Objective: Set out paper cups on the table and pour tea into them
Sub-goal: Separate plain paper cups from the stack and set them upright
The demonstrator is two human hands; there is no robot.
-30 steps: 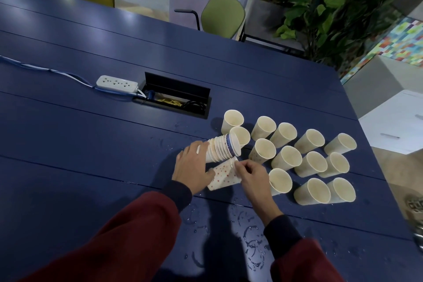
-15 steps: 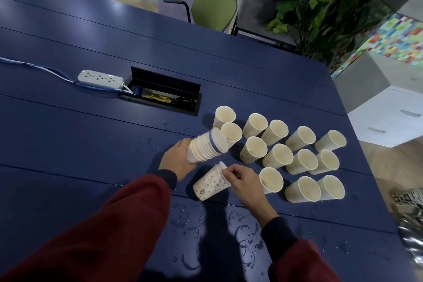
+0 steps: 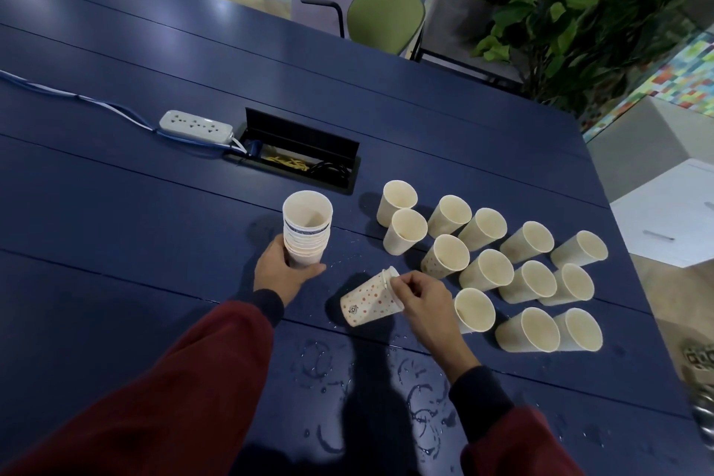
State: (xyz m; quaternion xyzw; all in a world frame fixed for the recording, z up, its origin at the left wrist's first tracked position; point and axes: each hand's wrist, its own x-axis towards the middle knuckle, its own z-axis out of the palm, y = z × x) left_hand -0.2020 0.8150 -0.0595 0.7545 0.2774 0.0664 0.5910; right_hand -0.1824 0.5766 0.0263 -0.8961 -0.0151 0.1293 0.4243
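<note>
Showing the stack of cups (image 3: 307, 228) standing left of the set-out cups (image 3: 487, 270) on the table (image 3: 116, 224), power strip (image 3: 196, 126) lying behind, left of the cable hatch (image 3: 297, 162).

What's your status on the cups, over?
Left grip holds cup stack, upright. Right grip pinches dotted cup at rim, tilted. Set-out cups stand right of it. Wet rings on table in front.

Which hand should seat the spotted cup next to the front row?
Right. The right hand pinches the spotted cup at its rim, beside the set-out cups. The left hand grips the cup stack, farther from the rows.
</note>
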